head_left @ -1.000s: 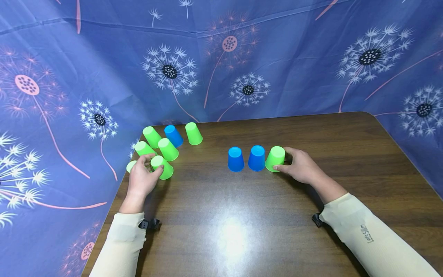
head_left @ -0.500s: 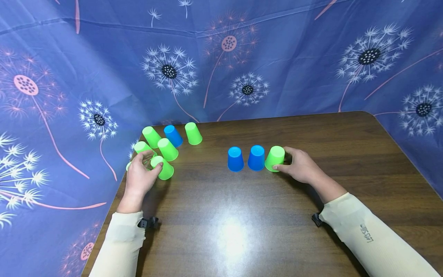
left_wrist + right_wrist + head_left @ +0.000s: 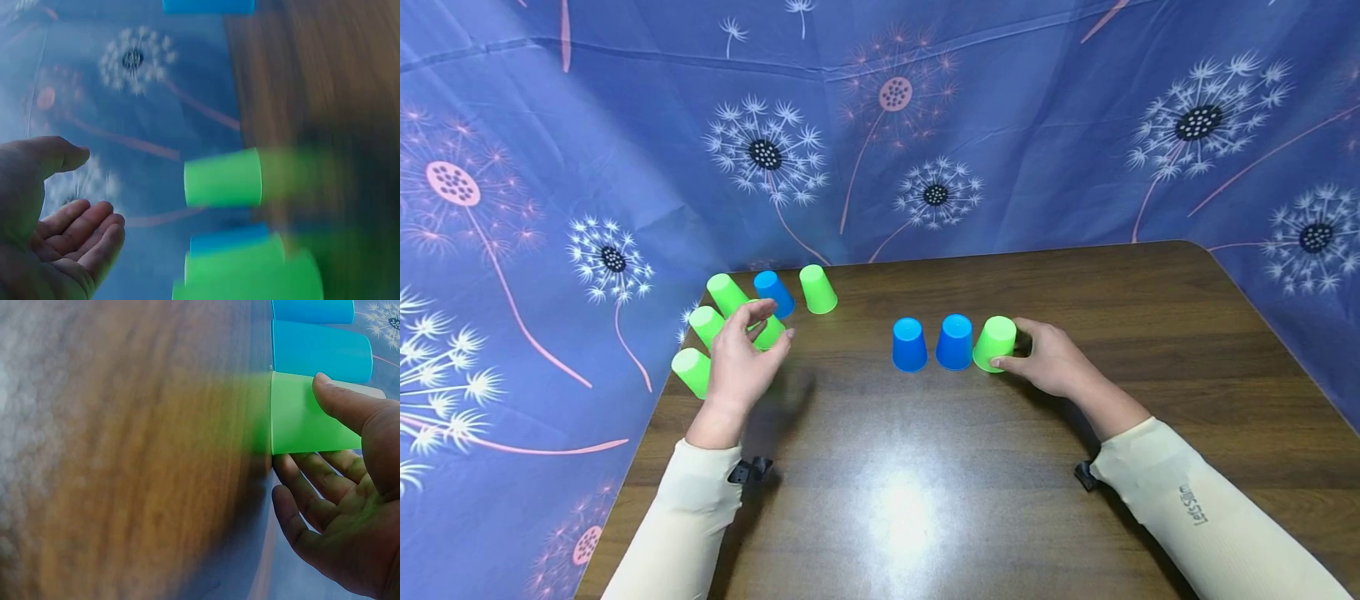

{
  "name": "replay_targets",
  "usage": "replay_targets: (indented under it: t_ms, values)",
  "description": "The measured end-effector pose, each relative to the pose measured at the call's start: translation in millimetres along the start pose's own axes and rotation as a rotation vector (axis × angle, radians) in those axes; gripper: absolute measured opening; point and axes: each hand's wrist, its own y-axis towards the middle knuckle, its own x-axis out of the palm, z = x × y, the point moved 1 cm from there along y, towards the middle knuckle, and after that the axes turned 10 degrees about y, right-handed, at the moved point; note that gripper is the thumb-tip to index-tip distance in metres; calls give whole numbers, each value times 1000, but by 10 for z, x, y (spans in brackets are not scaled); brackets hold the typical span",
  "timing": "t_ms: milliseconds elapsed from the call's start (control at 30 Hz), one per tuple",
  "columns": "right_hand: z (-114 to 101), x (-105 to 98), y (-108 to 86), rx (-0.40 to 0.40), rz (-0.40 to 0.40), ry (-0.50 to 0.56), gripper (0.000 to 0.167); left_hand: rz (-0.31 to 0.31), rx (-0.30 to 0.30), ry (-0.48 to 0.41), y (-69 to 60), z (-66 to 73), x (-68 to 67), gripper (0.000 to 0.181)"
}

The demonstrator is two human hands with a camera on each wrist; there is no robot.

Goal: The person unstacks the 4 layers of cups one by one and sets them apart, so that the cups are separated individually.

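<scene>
In the head view my left hand [image 3: 741,362] is over the left group of upside-down cups, in front of a green cup [image 3: 771,333]. The left wrist view shows this hand [image 3: 69,231] with nothing between thumb and fingers, apart from a green cup [image 3: 223,179]. My right hand [image 3: 1051,360] holds the side of a green cup [image 3: 996,343], which stands upside down on the table. Its thumb [image 3: 340,400] lies along one side of that cup, with the fingers on the other. Two blue cups, the nearer one [image 3: 955,342] and the farther one [image 3: 909,345], stand to its left.
Other green cups [image 3: 691,372] stand along the left edge of the brown wooden table [image 3: 865,442]. At the back left are a blue cup [image 3: 773,292] and another green cup [image 3: 817,290]. A blue dandelion-patterned cloth [image 3: 1030,125] hangs behind the table.
My left hand has moved right and away from me, and now covers where a green cup stood beside it. My right hand stays at its green cup.
</scene>
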Motion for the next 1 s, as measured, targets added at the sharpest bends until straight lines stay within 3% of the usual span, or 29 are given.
replay_targets:
  t_ms: [133, 300, 467, 733, 1000]
  values:
    - [4, -2, 2, -5, 0, -4, 71, -118, 53, -45, 18, 195, 313, 49]
    - [2, -9, 4, -8, 3, -4, 71, -293, 108, -34, 30, 406, 727, 57]
    - [6, -7, 14, -5, -3, 1, 70, -376, 129, 3, 66, 544, 1044, 63]
    - [6, 4, 19, -12, 2, 6, 69, -441, 111, 26, 86, 660, 1249, 66]
    - [15, -3, 18, -16, 1, 4, 68, -434, 110, 49, 64, 676, 1325, 54]
